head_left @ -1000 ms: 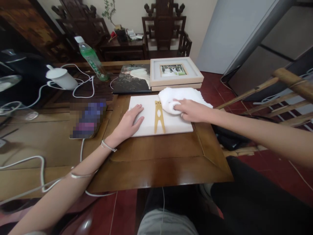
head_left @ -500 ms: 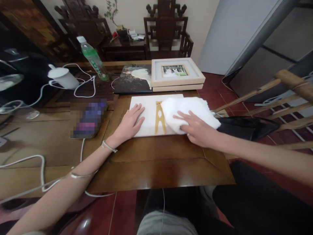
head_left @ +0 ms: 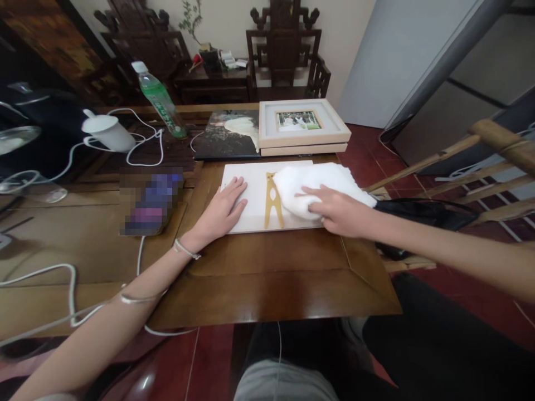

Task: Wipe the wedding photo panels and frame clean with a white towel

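A flat white board (head_left: pixel 253 206) lies on the wooden table, with a yellow long-legged animal figure (head_left: pixel 274 207) on its face. My left hand (head_left: pixel 225 207) rests flat on the board's left end, fingers stretched out, holding nothing. On the right part of the board my right hand (head_left: pixel 334 209) presses a white fluffy cloth (head_left: pixel 307 181), its fingers bent into the fabric. The cloth's left edge reaches the figure's upper right side and hides the board's right end.
Behind the board lie a dark photo panel (head_left: pixel 228 133) and a framed photo (head_left: pixel 305 127). To the left are a blurred-out phone (head_left: pixel 152 203), a green bottle (head_left: pixel 161 100), a lidded white cup (head_left: pixel 109 131) and loose white cables. A wooden chair (head_left: pixel 463 161) stands at the right.
My right hand has moved slightly up, away from me, with the cloth bunching and shifting along. My left hand and the board stay put.
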Action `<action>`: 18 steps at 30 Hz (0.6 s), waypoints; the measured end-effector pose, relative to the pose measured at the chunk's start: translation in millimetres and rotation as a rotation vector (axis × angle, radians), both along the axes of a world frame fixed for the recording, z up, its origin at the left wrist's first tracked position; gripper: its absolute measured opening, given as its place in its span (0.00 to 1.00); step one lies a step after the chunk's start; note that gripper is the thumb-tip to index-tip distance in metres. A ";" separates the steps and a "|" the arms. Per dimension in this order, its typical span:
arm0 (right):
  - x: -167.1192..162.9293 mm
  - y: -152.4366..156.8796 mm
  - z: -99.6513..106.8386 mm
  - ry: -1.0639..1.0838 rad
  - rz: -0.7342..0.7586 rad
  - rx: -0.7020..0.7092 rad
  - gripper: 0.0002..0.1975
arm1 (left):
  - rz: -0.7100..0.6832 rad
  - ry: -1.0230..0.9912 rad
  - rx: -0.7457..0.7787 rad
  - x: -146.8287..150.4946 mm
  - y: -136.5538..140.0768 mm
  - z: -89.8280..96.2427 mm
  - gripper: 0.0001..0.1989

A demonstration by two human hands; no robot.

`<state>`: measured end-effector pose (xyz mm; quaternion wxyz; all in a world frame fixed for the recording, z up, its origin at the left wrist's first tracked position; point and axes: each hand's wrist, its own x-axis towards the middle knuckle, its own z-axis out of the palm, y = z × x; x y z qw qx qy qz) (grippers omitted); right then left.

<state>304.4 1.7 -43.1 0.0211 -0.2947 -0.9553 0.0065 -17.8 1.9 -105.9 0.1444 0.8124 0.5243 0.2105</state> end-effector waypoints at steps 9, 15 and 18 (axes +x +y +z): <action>-32.2 79.5 26.2 -0.088 -0.181 -0.065 0.13 | -0.004 0.001 0.000 -1.5 0.3 -0.2 0.28; -24.1 41.6 24.2 -0.086 -0.202 -0.095 0.15 | 0.008 -0.003 0.007 -0.6 0.3 -1.6 0.28; -12.9 -4.8 18.0 -0.045 -0.177 -0.114 0.16 | 0.010 0.000 0.002 0.0 0.2 -1.6 0.28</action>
